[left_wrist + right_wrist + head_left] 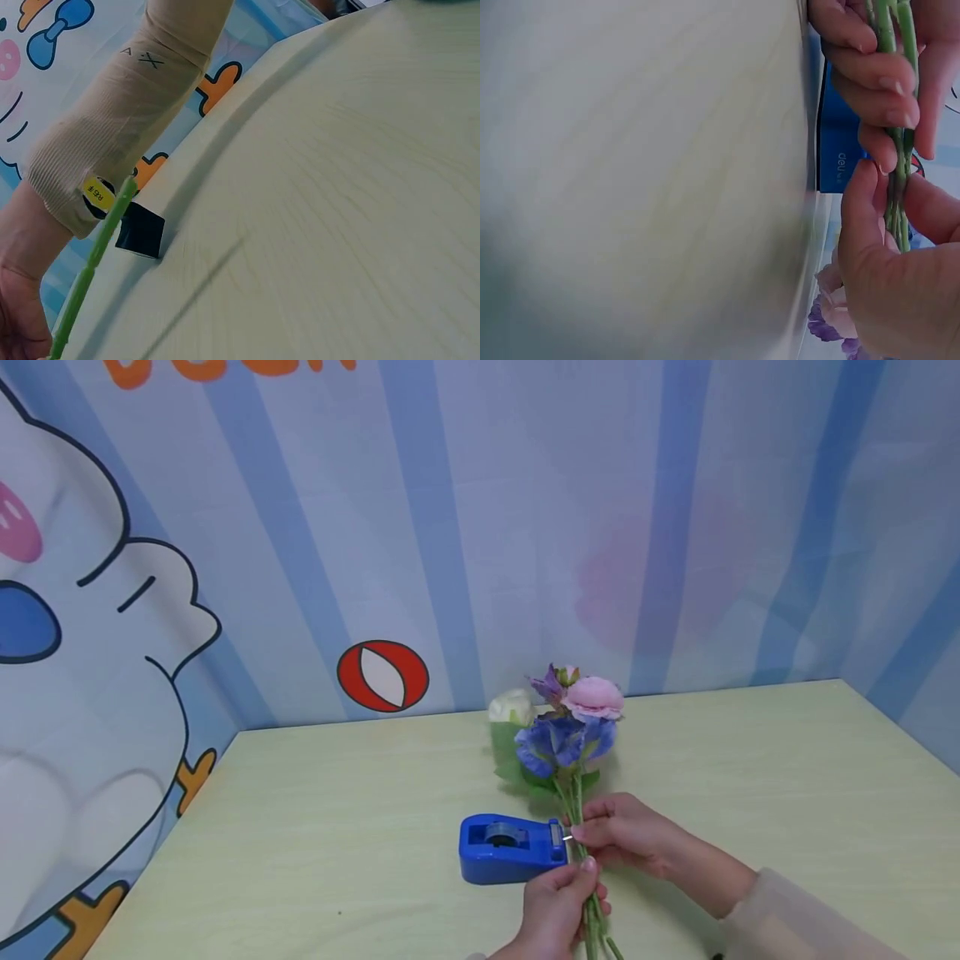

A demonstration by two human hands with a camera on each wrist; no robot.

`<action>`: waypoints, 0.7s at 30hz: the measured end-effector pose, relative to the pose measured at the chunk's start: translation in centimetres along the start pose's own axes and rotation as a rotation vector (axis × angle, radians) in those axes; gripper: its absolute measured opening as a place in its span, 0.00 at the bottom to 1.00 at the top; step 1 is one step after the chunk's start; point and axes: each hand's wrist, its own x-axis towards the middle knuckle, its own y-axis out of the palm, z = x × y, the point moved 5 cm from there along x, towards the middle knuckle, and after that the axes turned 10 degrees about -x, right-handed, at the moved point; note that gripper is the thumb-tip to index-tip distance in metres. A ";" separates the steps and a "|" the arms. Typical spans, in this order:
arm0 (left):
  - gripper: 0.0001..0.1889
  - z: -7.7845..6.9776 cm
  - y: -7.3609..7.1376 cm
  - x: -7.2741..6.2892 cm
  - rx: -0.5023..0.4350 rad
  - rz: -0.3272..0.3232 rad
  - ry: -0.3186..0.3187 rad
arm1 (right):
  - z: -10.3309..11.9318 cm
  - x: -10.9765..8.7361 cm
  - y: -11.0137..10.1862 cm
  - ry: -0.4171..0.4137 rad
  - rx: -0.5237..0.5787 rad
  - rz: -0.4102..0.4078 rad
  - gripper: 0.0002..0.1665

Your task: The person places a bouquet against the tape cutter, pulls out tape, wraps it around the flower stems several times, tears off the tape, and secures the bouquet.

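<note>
A bunch of artificial flowers (555, 739) with pink, blue, purple and white blooms leans away from me over the table. My left hand (558, 906) grips its green stems (909, 45) low down, fingers curled round them. Higher up, my right hand (626, 835) pinches the same stems between thumb and fingers. Just left of the stems stands a blue tape dispenser (510, 868), its cutter end close to my right fingertips. A short pale strip (567, 837) shows between cutter and fingertips. One stem end (90, 262) crosses the left wrist view.
The pale wooden table (337, 827) runs back to a blue striped cartoon backdrop (510, 527). A black block-shaped device (141, 231) sits at the right wrist, by the beige sleeve (127, 112).
</note>
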 end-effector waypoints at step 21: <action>0.13 0.3 0.2 0.4 -0.005 0.041 -0.023 | -0.7 0.6 -0.2 0.149 0.000 -0.011 0.04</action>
